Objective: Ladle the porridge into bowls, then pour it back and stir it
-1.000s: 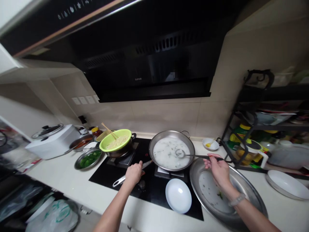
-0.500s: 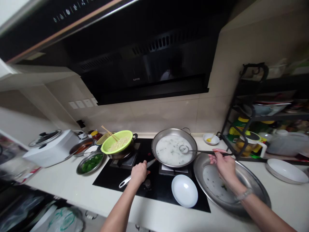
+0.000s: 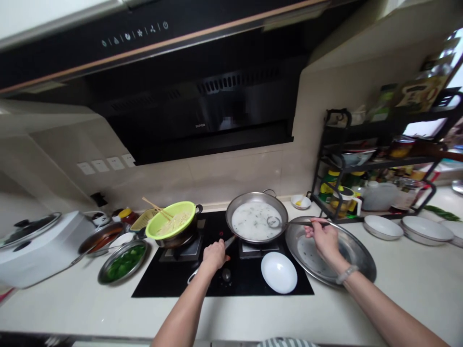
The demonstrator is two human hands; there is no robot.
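A steel wok on the right burner holds milky white liquid with dark green bits. My left hand is wrapped round the wok's handle. In my right hand is the dark handle of a ladle, whose bowl rests in the liquid near the wok's right side. Beneath that hand lies a wide steel basin with some wet dark bits in it. In front of the wok, a white bowl stands on the edge of the black hob.
Left of the wok, a lime-green colander of noodles with chopsticks sits over a pot. Beyond are a dish of green leaves and a pan of red sauce. A black rack and white bowls stand at right.
The view has swung to the right, bringing more of the rack and bowls into sight. Both hands keep their grips, and the ladle stays in the liquid.
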